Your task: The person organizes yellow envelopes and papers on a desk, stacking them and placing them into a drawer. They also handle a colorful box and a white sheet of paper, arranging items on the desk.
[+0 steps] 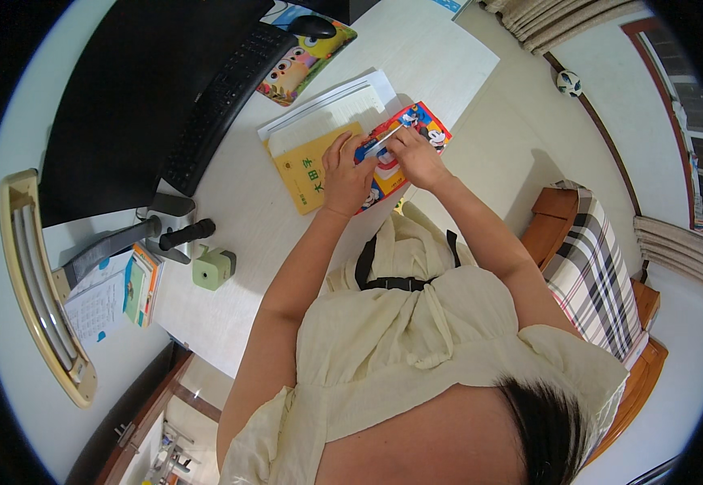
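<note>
A flat, colourful box (378, 187) with red edges and cartoon figures lies at the near edge of the desk, partly over a yellow exercise book (296, 179). My left hand (347, 176) is closed at the box's left side, its fingers bent over the edge, with the book beneath. Over the top face, my right hand (418, 158) has its fingers drawn together. A thin whitish strip (389, 134) shows by those fingertips; whether it is a separate thing or part of the box I cannot tell.
Lined paper sheets (331, 115) lie beyond the book. Farther left are a black keyboard (226, 97), a mouse (312, 27) on a patterned mat (301, 69), and a monitor (125, 97). A green pencil sharpener (213, 269) stands by the monitor base, near upright books (143, 283).
</note>
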`<state>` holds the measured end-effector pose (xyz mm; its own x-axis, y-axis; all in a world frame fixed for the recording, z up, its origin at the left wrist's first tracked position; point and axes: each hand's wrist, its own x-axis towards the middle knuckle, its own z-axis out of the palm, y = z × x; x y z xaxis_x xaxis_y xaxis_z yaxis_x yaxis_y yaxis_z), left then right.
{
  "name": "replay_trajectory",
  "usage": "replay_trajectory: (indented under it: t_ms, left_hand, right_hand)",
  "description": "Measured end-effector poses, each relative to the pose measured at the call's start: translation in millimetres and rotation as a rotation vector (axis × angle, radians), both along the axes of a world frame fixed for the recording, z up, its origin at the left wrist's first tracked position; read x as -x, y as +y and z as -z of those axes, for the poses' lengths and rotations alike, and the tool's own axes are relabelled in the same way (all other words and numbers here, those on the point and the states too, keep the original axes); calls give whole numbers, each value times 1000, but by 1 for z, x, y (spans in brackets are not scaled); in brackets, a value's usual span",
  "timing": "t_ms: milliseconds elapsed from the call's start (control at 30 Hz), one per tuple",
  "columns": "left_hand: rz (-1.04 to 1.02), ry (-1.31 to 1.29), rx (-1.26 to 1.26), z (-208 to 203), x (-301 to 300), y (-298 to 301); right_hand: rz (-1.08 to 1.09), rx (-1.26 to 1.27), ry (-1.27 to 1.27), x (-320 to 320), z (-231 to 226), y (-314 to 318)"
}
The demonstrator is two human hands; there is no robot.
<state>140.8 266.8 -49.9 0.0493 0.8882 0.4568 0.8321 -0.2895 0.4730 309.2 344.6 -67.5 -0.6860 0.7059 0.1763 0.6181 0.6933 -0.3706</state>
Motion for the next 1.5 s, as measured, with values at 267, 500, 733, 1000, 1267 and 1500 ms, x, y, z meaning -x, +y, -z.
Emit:
replay_trajectory:
  t_ms: [267,500,733,1000,1267,1500]
  left_hand:
    - [6,-18,9,4,-3,2]
    - [9,-20,8,1,-3,3]
    - [-4,-41,-20,0,-3,3]
    - [-12,-67,-64,3,-7,6]
    - [-39,-167,-121,5,-15,11]
    - [-38,-180,-135,5,-15,13]
  right_hand:
    - [-176,28,-35,-4,-7,5]
    - [-209,19,-34,-4,-3,7]
    - [-181,136,41,-6,-22,8]
    - [-40,313,256,-8,-34,11]
    - [-54,453,415,-1,-60,10]
    - [-62,420,431,-3,-93,19]
